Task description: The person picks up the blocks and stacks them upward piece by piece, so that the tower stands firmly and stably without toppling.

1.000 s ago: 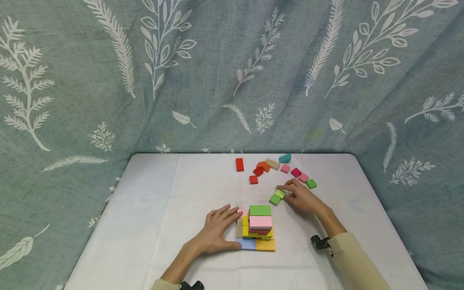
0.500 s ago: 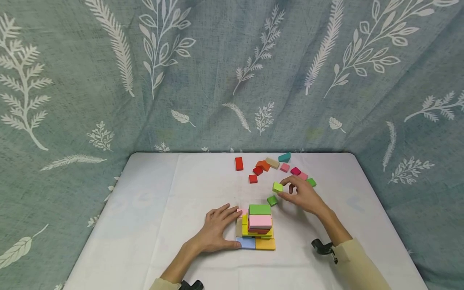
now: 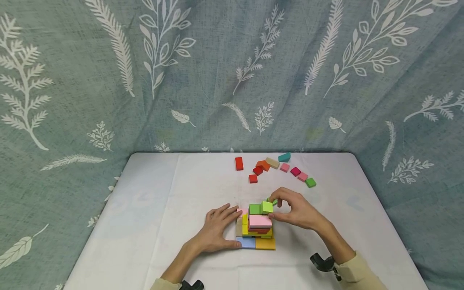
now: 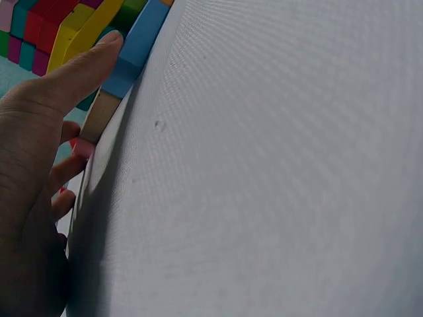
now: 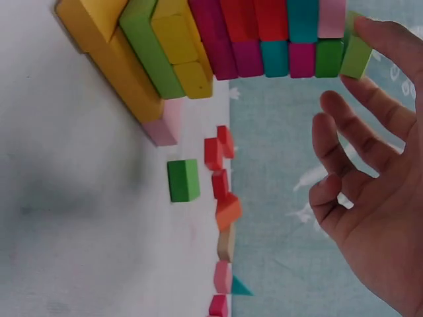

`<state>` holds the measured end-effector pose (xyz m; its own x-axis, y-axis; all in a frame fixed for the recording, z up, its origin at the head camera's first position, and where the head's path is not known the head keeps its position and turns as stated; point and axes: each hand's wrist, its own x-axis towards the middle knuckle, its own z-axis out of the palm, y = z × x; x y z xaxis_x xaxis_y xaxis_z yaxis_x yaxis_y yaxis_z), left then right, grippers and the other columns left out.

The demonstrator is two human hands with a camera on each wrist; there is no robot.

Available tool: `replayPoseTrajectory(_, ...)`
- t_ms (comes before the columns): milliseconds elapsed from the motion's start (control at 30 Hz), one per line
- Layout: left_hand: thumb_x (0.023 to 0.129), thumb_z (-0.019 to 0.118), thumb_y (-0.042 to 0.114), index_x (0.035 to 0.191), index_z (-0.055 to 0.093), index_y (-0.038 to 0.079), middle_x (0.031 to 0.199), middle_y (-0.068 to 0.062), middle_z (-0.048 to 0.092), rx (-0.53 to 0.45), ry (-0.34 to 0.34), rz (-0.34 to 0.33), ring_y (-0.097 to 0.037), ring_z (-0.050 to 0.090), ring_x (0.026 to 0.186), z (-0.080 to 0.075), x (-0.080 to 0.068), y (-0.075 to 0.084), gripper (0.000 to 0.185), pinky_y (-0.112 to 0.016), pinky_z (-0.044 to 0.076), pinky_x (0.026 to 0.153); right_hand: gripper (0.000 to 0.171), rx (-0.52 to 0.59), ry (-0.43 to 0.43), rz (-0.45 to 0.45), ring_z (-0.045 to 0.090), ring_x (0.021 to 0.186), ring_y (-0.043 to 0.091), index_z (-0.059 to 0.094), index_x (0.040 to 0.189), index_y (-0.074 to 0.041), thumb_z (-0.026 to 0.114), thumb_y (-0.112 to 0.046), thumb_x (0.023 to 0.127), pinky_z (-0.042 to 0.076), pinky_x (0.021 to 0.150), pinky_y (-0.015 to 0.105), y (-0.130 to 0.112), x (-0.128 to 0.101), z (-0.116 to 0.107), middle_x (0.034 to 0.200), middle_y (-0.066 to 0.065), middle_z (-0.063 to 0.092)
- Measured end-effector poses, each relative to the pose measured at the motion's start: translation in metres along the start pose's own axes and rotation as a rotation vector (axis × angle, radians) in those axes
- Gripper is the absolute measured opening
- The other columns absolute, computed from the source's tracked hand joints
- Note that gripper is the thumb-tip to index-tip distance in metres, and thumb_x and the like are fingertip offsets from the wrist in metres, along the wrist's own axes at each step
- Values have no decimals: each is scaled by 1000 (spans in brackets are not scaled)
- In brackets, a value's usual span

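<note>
A stepped tower of coloured wooden blocks (image 3: 260,221) stands on the table, with a pink layer and a green block (image 3: 255,209) near its top. My right hand (image 3: 297,209) pinches a light green block (image 5: 357,57) between thumb and forefinger, on the right end of the tower's top. The other fingers are loosely bent. Along the left side lies my left hand (image 3: 216,230), fingers spread; its thumb touches the blue base block (image 4: 137,49) and its fingertips rest by the pink base block (image 4: 83,148). A loose green block (image 5: 182,180) lies behind the tower, partly hidden by my right hand in the head view.
Several loose blocks spread over the back of the table: a red block (image 3: 239,163), an orange one (image 3: 263,165), a beige one (image 3: 272,162), a teal wedge (image 3: 284,157) and a green one (image 3: 310,182). A patterned curtain (image 3: 217,80) hangs behind the table's far edge.
My right hand has lifted the light green block from beside the loose green one and carried it toward me and left onto the tower's top. My left hand has stayed put.
</note>
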<state>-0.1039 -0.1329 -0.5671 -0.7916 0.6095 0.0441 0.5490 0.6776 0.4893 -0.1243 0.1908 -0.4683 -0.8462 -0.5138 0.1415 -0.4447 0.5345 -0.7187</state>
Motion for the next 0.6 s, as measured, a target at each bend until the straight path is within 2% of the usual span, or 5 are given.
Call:
replayPoseTrajectory(67,77,67,76,159,31,29,164,6,28,2,-11,-11,-26,16,153,1,0,0,101,-59,18,114,35,-4,-7,14,57,91,14,63,110,-37,80,-49,83,50,83,41,1,0,2,105,-10,63)
replayPoseTrajectory(233,77,67,76,159,31,30,164,6,28,8,-15,-14,-26,16,153,2,0,-1,101,-58,17,114,36,-27,-12,27,57,90,12,62,110,-38,80,-51,82,47,80,32,1,0,3,104,-13,62)
replayPoseTrajectory(400,77,68,76,159,31,30,164,6,28,8,-10,-11,-26,16,153,1,1,-1,102,-58,18,114,37,-34,-17,34,58,90,12,62,111,-37,81,-50,82,46,78,31,-1,0,4,105,-8,65)
replayPoseTrajectory(600,77,67,77,159,31,30,164,6,29,11,-5,-11,-26,16,153,2,1,-1,101,-58,18,114,37,-46,-12,31,59,90,18,64,113,-33,80,-48,83,46,78,31,-2,0,4,104,-9,65)
